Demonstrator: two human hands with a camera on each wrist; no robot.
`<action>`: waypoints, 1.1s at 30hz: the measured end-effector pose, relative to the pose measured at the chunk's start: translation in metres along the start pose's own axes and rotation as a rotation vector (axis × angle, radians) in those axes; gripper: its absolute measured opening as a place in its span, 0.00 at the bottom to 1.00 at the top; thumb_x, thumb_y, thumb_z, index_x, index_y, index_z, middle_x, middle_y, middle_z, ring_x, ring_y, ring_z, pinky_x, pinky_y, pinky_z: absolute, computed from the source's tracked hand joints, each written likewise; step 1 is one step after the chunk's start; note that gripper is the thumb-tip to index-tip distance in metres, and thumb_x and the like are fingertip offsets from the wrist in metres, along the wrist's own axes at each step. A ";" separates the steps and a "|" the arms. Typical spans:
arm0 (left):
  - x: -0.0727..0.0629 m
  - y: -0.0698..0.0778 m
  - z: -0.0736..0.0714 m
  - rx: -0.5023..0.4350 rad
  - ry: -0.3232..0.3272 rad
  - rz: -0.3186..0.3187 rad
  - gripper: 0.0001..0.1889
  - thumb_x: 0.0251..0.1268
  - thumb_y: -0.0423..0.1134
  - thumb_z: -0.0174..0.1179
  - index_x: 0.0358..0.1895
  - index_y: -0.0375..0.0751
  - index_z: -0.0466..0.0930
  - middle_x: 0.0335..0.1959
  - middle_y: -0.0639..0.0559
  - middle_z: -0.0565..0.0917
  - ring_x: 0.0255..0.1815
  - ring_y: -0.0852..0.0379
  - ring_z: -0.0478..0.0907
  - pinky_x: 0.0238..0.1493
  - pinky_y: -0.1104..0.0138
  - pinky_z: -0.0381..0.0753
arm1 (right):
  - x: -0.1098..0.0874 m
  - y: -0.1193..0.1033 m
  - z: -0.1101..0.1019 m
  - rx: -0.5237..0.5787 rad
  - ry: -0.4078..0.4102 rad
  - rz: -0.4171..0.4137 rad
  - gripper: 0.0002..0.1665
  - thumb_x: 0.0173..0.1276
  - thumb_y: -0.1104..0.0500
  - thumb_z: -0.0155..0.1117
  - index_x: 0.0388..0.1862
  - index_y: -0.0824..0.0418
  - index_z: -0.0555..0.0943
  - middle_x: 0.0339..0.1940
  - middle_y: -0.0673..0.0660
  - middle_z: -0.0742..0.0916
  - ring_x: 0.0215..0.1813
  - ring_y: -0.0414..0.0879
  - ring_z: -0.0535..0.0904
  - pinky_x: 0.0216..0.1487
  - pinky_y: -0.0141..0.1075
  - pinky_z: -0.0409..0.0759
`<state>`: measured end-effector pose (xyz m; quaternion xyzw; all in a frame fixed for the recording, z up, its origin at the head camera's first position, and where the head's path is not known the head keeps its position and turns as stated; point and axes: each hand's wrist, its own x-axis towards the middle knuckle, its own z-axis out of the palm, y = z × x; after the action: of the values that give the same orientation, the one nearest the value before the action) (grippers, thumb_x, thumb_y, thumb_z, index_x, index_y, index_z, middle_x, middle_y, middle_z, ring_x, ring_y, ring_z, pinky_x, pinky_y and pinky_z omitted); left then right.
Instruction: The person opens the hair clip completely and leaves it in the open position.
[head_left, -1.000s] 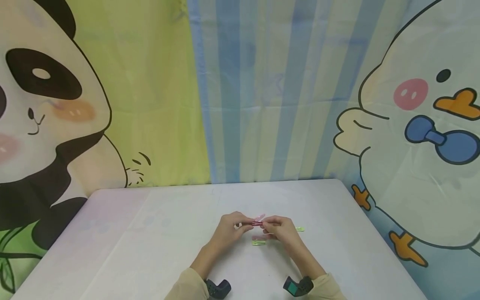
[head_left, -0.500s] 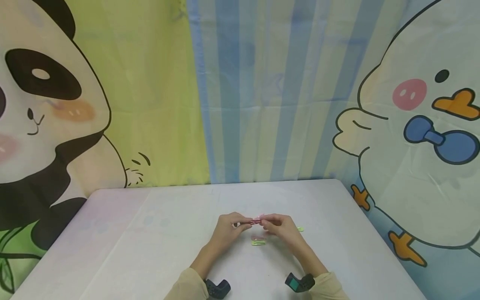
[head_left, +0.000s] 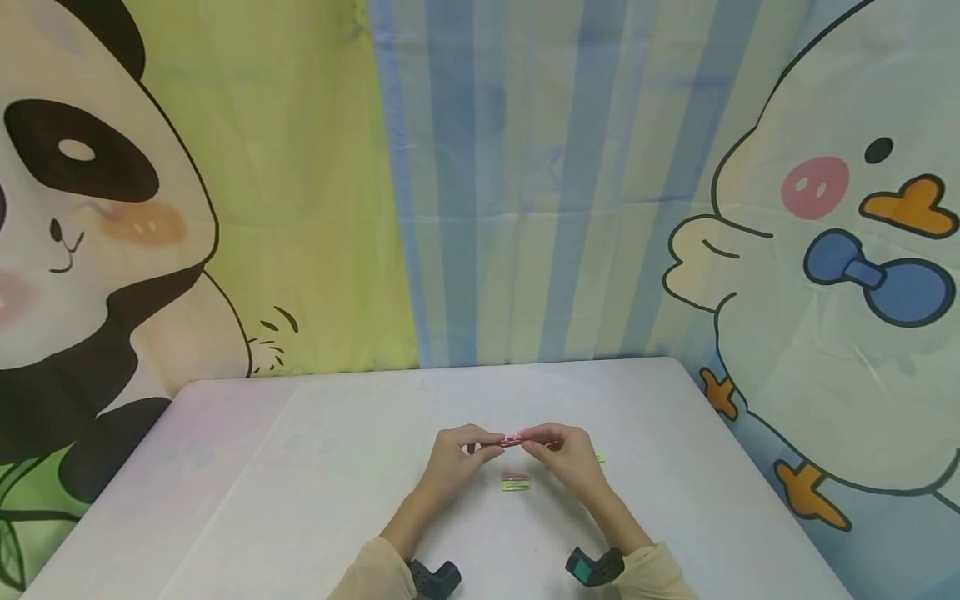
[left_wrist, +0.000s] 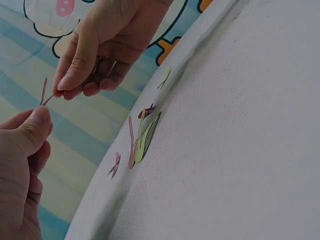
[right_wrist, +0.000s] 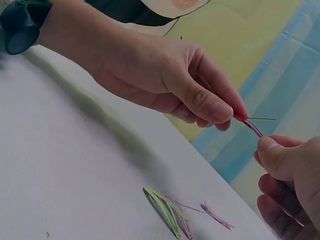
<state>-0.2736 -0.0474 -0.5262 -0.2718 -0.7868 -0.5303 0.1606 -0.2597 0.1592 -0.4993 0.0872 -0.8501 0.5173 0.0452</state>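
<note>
Thumb and fingers of my left hand (head_left: 457,454) pinch one end of a thin red snap hair clip (right_wrist: 253,128). My right hand (head_left: 567,457) pinches its other end. Held up over the table between the two hands, the clip has its thin prong standing away from its frame in the right wrist view. Below the hands lie a light green hair clip (head_left: 516,487) and a pink hair clip (head_left: 516,477) side by side, both sprung open. Fingertips cover the ends of the held clip.
More clips lie on the white table (head_left: 300,500): a second pink clip (right_wrist: 217,216), a red clip (left_wrist: 146,112) and another green clip (head_left: 601,458) partly behind the right hand. A striped curtain (head_left: 525,208) hangs beyond the far edge. Each wrist wears a dark device.
Both hands have risen slightly with the red hair clip still pinched between them. The clips on the table have stayed put. The head view has shifted a little.
</note>
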 end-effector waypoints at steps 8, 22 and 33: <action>-0.001 -0.002 0.003 0.032 -0.007 0.020 0.08 0.56 0.42 0.67 0.39 0.50 0.88 0.31 0.62 0.86 0.30 0.67 0.76 0.30 0.73 0.73 | 0.002 0.007 -0.001 -0.102 0.029 -0.093 0.06 0.56 0.59 0.71 0.32 0.47 0.87 0.34 0.44 0.89 0.35 0.37 0.80 0.35 0.27 0.79; -0.007 -0.005 0.008 0.188 -0.072 -0.055 0.09 0.57 0.41 0.67 0.41 0.50 0.88 0.33 0.65 0.84 0.33 0.68 0.75 0.33 0.74 0.74 | 0.003 0.019 0.000 -0.231 0.023 -0.124 0.06 0.53 0.59 0.73 0.30 0.49 0.88 0.32 0.44 0.89 0.37 0.37 0.82 0.38 0.26 0.78; -0.009 -0.010 0.012 0.267 -0.085 -0.011 0.08 0.54 0.39 0.69 0.38 0.51 0.88 0.33 0.62 0.87 0.30 0.69 0.74 0.30 0.76 0.73 | 0.003 0.024 -0.003 -0.322 -0.029 -0.123 0.03 0.55 0.56 0.72 0.29 0.49 0.88 0.30 0.42 0.89 0.32 0.35 0.77 0.34 0.27 0.75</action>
<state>-0.2719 -0.0414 -0.5436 -0.2660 -0.8580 -0.4096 0.1588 -0.2678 0.1725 -0.5187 0.1381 -0.9156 0.3696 0.0777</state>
